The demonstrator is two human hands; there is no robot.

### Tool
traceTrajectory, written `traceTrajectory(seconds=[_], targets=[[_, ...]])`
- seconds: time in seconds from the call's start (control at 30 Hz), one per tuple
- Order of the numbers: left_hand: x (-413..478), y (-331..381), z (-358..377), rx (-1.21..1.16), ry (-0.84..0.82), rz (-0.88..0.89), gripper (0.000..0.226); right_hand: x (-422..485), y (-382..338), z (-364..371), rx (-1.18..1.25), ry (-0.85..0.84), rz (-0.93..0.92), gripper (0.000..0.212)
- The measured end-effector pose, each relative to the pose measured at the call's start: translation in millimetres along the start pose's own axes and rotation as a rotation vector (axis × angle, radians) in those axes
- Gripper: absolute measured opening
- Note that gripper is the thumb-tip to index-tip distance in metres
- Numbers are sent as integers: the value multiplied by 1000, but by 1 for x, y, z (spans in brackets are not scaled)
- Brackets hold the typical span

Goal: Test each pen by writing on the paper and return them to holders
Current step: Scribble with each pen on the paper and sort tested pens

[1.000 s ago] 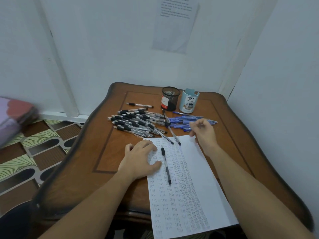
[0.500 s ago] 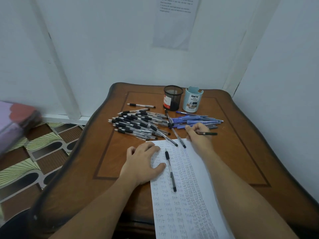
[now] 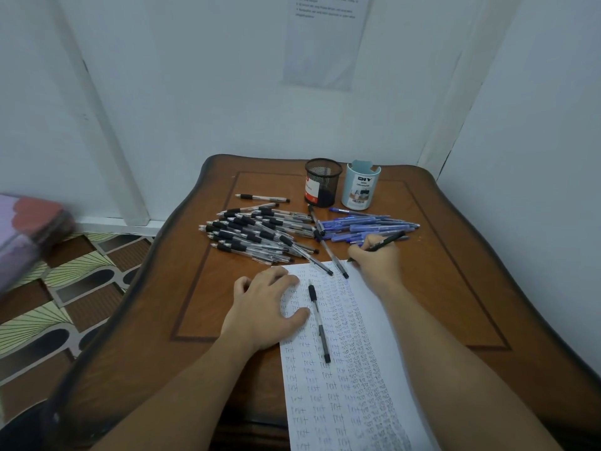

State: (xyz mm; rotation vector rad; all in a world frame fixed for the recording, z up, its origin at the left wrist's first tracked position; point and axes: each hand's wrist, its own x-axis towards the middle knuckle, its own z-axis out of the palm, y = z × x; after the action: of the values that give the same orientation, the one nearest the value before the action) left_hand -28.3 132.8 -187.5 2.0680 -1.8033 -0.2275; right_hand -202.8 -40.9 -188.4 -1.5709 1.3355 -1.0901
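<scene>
A white paper [image 3: 364, 323] covered in rows of the word "test" lies on the wooden table [image 3: 211, 307]. My left hand [image 3: 263, 309] rests flat on the paper's left edge. My right hand [image 3: 377, 258] grips a dark pen [image 3: 387, 241] in a writing hold, its tip at the paper's top right corner. One black pen [image 3: 319, 323] lies loose on the paper. A pile of black-grip pens [image 3: 257, 234] and a pile of blue pens [image 3: 367, 226] lie beyond. A black mesh holder [image 3: 322, 182] and a light blue holder [image 3: 360, 184] stand behind them.
A single black pen [image 3: 262, 197] lies apart at the back left of the table. Walls close in behind and to the right. A sheet with printed text [image 3: 325, 40] hangs on the back wall. Patterned floor [image 3: 65, 288] shows to the left.
My right hand has taken a dark pen from beside the blue pile, turned it into a writing hold and brought its tip down to the paper's top right corner. My left hand stays put.
</scene>
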Motion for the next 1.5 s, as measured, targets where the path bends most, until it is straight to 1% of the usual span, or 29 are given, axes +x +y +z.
traceTrajectory(seconds=[0.07, 0.2, 0.3, 0.43, 0.57, 0.77, 0.93, 1.07, 1.23, 1.4, 1.5], targets=[[0, 1, -1, 1, -8, -8, 66, 1, 1, 1, 11, -13, -5, 44], [0, 1, -1, 0, -20, -15, 65, 2, 1, 1, 23, -16, 7, 46], [0, 1, -1, -1, -21, -17, 64, 2, 0, 2, 0, -7, 0, 43], [1, -1, 0, 6, -17, -10, 55, 0, -1, 1, 13, -6, 10, 41], [1, 0, 0, 14, -12, -15, 52, -2, -4, 0, 19, 7, 11, 39], [0, -1, 0, 5, -8, -6, 57, -3, -7, 0, -11, -2, 19, 41], [0, 1, -1, 8, -20, -16, 65, -3, -7, -1, 2, 7, 20, 38], [1, 0, 0, 17, -19, -19, 66, -5, -9, -1, 2, 2, -1, 32], [2, -1, 2, 23, -18, -20, 65, -6, -9, -1, 8, -4, 7, 42], [2, -2, 2, 24, -13, -16, 65, -3, -7, -1, -10, 22, 9, 38], [2, -2, 3, 20, -13, -12, 65, -2, -5, -1, -9, 17, 4, 41]])
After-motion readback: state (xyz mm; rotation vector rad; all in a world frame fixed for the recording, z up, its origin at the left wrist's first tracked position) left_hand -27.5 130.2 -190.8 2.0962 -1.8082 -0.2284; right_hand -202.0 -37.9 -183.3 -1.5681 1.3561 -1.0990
